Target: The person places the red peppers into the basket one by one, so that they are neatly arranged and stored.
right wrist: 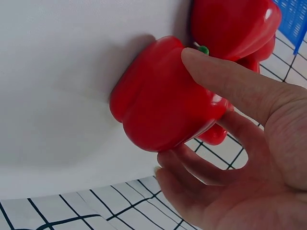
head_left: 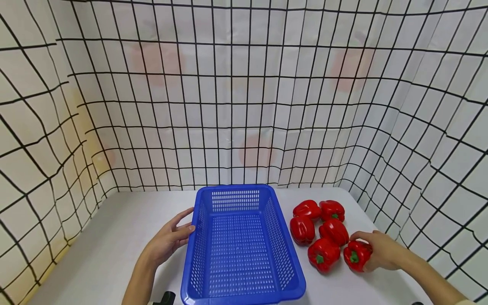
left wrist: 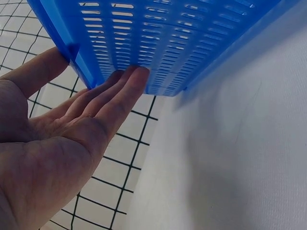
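Note:
A blue plastic basket (head_left: 240, 254) with slotted walls stands in the middle of the white table, with nothing inside it. My left hand (head_left: 169, 241) touches its left side; in the left wrist view the straight fingers (left wrist: 117, 98) rest against the slotted outer wall (left wrist: 158, 43) and the thumb meets the rim. On the right, my right hand (head_left: 383, 250) grips a red bell pepper (head_left: 357, 256) between thumb and fingers. In the right wrist view this pepper (right wrist: 163, 96) is close to the table surface; whether it touches cannot be told.
Several more red bell peppers (head_left: 324, 254) lie grouped between the basket and my right hand. A black grid net (head_left: 248, 101) over white sheeting walls the table at the back and both sides. White tabletop (head_left: 114, 237) extends left of the basket.

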The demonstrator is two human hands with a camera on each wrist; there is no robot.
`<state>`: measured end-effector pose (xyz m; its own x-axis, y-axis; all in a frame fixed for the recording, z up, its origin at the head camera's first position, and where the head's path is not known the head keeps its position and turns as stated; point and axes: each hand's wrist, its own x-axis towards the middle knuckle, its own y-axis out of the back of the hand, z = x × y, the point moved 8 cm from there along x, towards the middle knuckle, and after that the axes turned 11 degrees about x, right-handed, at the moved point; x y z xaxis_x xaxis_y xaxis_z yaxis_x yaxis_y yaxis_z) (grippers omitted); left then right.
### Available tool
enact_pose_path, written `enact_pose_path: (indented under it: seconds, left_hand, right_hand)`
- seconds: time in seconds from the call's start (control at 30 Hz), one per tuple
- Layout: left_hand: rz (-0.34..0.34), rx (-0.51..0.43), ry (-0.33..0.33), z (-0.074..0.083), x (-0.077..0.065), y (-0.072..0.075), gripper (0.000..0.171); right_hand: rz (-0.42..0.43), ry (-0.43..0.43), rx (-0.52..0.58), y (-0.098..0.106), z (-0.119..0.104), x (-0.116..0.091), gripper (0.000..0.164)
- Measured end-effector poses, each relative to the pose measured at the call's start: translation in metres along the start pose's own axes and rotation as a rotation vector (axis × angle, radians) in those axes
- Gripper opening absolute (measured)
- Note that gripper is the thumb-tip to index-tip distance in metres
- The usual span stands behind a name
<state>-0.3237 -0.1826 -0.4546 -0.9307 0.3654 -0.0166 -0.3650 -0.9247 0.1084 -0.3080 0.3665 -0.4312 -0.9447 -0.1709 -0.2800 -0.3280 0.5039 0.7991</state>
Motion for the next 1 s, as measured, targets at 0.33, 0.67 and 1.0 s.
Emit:
enact_pose_path:
  seconds: [0.33,0.67,1.0]
  left_hand:
    - [-0.009,-0.002,-0.014,0.002,-0.001,-0.001,0.076]
    - [0.024,-0.012,0.004,0.001,0.001,-0.001,0.075]
    - [0.034,0.004,0.008,0.000,0.001,0.000,0.076]
  right_hand:
    - [0.001,-0.058,0.085,-0.004,0.003,-0.004,0.071]
    - [0.008,-0.038,0.068,0.000,-0.003,-0.008,0.068]
    - [0.054,0.002,0.058,0.018,-0.019,-0.014,0.071]
